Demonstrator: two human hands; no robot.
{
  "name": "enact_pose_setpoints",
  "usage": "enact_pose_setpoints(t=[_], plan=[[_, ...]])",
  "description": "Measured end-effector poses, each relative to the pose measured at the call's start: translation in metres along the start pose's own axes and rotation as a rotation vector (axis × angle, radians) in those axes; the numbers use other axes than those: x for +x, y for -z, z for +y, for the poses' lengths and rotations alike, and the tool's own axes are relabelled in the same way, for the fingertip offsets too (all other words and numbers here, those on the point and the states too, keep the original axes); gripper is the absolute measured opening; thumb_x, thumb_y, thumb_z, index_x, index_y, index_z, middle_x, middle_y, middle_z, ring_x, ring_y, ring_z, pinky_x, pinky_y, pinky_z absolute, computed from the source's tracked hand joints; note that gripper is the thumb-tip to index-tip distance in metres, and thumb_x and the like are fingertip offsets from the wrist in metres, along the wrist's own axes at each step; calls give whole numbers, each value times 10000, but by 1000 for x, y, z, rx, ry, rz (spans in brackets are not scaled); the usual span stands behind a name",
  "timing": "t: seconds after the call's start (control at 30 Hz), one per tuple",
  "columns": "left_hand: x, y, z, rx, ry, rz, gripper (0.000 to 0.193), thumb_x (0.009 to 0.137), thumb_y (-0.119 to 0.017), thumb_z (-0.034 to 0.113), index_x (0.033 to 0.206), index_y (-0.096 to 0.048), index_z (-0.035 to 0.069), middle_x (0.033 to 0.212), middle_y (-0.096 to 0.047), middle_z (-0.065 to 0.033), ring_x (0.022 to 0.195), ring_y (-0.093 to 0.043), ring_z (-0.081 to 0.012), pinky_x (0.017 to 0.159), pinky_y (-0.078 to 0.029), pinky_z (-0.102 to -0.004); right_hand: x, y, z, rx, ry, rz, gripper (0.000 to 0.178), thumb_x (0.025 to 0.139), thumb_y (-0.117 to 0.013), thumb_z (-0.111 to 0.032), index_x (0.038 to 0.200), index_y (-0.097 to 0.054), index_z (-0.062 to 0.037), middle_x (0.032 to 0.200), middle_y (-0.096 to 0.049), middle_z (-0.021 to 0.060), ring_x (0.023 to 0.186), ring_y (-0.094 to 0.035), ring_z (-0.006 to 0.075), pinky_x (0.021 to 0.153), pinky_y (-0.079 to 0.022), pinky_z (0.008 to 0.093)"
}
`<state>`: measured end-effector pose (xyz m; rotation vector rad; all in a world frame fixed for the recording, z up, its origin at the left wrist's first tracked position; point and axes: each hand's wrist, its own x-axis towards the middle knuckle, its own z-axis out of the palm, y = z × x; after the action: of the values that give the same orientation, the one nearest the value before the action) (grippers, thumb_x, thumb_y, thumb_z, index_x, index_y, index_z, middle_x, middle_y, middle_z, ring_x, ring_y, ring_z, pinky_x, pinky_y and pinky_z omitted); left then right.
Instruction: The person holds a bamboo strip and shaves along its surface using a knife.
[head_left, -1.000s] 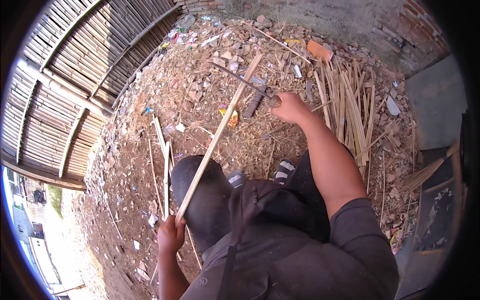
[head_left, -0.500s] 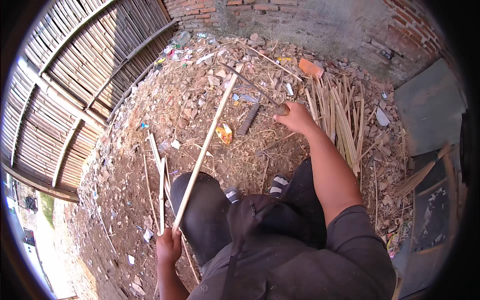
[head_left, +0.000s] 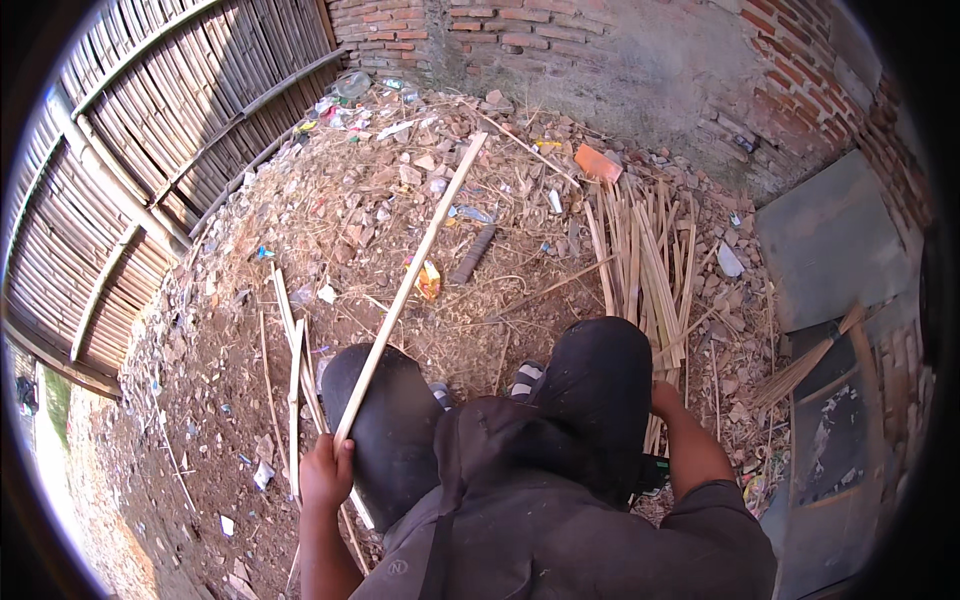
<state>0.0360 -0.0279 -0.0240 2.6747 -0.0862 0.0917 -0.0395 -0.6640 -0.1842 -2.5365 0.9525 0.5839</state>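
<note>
A long, pale bamboo strip (head_left: 409,287) slants up and away from my left hand (head_left: 326,472), whose fingers are wrapped round its near end. The strip passes over my left knee, with its far end raised above the littered ground. My right hand (head_left: 664,398) is low beside my right thigh, close to a pile of split bamboo strips (head_left: 645,255). My leg hides its fingers, and any item in them cannot be made out. Several more strips (head_left: 294,400) lie on the soil near my left hand.
A dark ridged rod (head_left: 473,254) and a yellow-orange wrapper (head_left: 428,280) lie ahead among rubble. A bamboo fence (head_left: 130,150) stands at left, a brick wall (head_left: 600,60) at the back. Grey panels (head_left: 835,240) and a stick broom (head_left: 800,375) are at right.
My right hand has drawn back from in front of me to beside my right thigh. The long blade it held is out of sight. My left hand keeps the strip.
</note>
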Motion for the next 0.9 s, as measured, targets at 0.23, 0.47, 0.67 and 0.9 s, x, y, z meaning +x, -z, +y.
enact_pose_setpoints(t=[0.23, 0.47, 0.67, 0.9], plan=[[-6, 7, 4, 5, 30, -50, 360, 978, -589, 354, 866, -548, 15, 725, -625, -263, 718, -614, -487, 638, -447, -573, -6, -39, 50, -92, 72, -299, 503, 876, -630, -462, 1245, -641, -119, 1037, -683, 253, 1012, -660, 409, 880, -514, 465], [-11, 1, 2, 50, 4, -25, 417, 1014, -527, 406, 857, -518, 20, 694, -604, -233, 686, -602, -469, 588, -424, -542, -21, -41, 61, -132, 13, -173, 504, 745, -802, -409, 989, -712, 23, 947, -700, 232, 934, -688, 350, 833, -525, 430], [-5, -1, -4, -5, -80, 21, 390, 1028, -529, 366, 872, -537, 8, 643, -567, -175, 564, -552, -334, 547, -409, -456, -36, -78, 99, -15, 86, -58, 479, 776, -773, -355, 1125, -666, -45, 1009, -710, 211, 1008, -675, 367, 884, -520, 429], [-1, -1, 4, -37, -96, -17, 407, 1034, -523, 371, 849, -527, 9, 627, -548, -147, 544, -515, -267, 531, -389, -428, -164, -68, 133, -65, -125, -299, 270, 838, -715, -262, 1008, -691, -52, 942, -731, 161, 887, -714, 319, 847, -549, 411]])
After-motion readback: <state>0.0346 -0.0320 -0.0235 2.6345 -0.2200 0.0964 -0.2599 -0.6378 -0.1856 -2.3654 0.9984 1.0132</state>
